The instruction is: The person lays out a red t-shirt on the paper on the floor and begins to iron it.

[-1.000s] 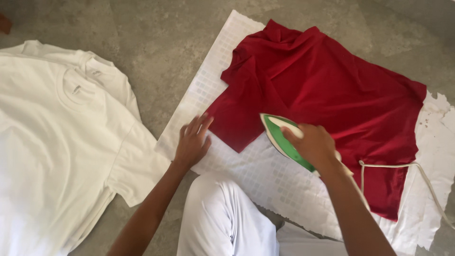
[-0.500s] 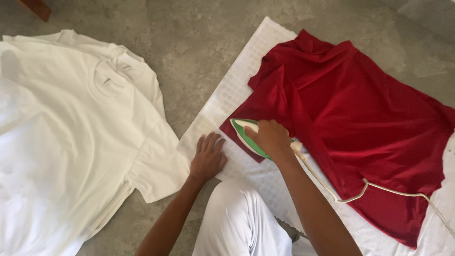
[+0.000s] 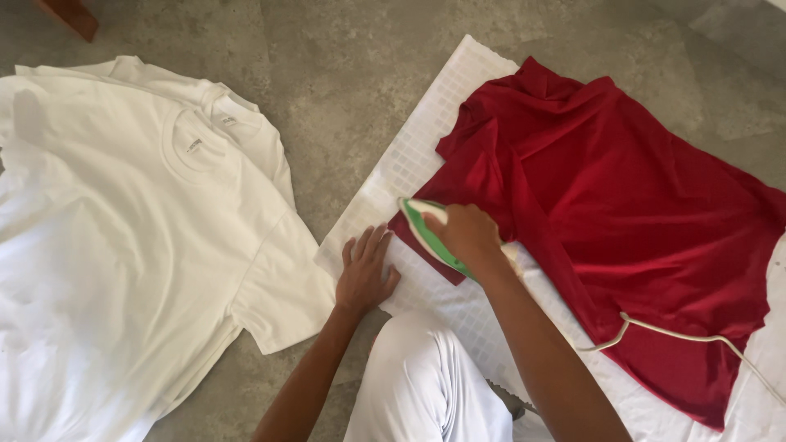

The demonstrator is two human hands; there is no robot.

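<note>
1. Over at nine o'clock, a white T-shirt (image 3: pixel 123 245) lies spread flat on the grey concrete floor (image 3: pixel 344 98), neck toward twelve o'clock; a second white shirt (image 3: pixel 237 123) peeks out from under its upper edge.
2. Up at the eleven o'clock corner, a bit of reddish-brown wood (image 3: pixel 70 15) shows at the frame's edge.
3. Near the centre, the left hand (image 3: pixel 366 272) rests palm down, fingers spread apart and pointing toward twelve o'clock, pressing on the white gridded mat (image 3: pixel 426 139) just beside the short sleeve of the white T-shirt. It grips nothing.
4. Below it, at six o'clock, a knee in white trousers (image 3: pixel 422 385) sits between the two forearms.
5. Just to the right of the left hand, the right hand (image 3: pixel 468 232) is closed around the handle of a green-and-white iron (image 3: pixel 426 232), whose pointed nose aims toward ten o'clock. The iron sits on the lower left corner of the red shirt (image 3: pixel 622 213).
6. Across to three o'clock, the red shirt lies wrinkled over the mat, and the iron's pale cord (image 3: pixel 679 336) trails over its lower part toward four o'clock.
</note>
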